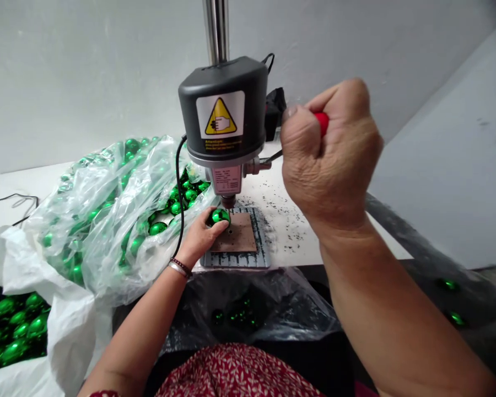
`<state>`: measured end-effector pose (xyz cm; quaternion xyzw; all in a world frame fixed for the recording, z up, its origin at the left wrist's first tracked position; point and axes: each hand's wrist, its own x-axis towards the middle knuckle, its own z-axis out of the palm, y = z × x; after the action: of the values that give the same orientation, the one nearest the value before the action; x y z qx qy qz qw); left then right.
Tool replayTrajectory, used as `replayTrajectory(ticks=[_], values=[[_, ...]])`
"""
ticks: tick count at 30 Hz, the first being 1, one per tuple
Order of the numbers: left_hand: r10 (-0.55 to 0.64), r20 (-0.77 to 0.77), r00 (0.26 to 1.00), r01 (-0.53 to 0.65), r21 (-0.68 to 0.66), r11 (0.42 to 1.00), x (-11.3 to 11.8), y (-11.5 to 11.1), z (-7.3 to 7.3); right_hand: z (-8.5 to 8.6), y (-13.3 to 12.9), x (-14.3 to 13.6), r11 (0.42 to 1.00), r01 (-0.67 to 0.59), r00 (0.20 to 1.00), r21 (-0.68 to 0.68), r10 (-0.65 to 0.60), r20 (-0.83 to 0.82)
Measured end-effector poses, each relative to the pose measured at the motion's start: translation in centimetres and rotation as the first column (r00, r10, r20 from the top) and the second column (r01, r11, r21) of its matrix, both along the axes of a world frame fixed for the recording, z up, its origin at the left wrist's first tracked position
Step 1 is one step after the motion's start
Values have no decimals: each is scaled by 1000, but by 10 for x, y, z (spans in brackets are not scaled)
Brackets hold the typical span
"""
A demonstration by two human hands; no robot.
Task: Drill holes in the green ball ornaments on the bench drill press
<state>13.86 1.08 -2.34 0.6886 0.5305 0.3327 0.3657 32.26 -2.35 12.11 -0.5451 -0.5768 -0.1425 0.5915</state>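
Note:
My left hand (pixel 202 234) holds a shiny green ball (pixel 220 216) between thumb and fingers, beside the chuck (pixel 228 202) of a drill press (pixel 223 113). The ball is over the left edge of a brown board (pixel 242 234) with a small hole, which lies on the slotted metal base (pixel 262 256). Whether the bit touches the ball cannot be made out. On the right, my right hand (pixel 333 157) is wrapped round a red knob (pixel 323 123) at the side of the drill press. A warning sticker is on the dark housing.
Clear plastic bags (pixel 111 204) of green balls cover the table's left side. A white sack (pixel 72 317) with more balls is at lower left. Dark chips (pixel 287 220) are scattered on the table right of the base. Below the front edge hangs clear plastic (pixel 273 309) with several balls.

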Motion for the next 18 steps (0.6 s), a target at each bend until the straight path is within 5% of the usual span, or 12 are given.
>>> replayTrajectory(ticks=[13, 18], values=[[28, -137, 990, -30, -17, 999, 13, -9, -8, 2, -2, -1, 999, 29, 1000, -46, -29, -11], [97, -204, 974, -80, 90, 993, 15, -21, -12, 3, -4, -2, 997, 27, 1000, -71, -28, -12]])
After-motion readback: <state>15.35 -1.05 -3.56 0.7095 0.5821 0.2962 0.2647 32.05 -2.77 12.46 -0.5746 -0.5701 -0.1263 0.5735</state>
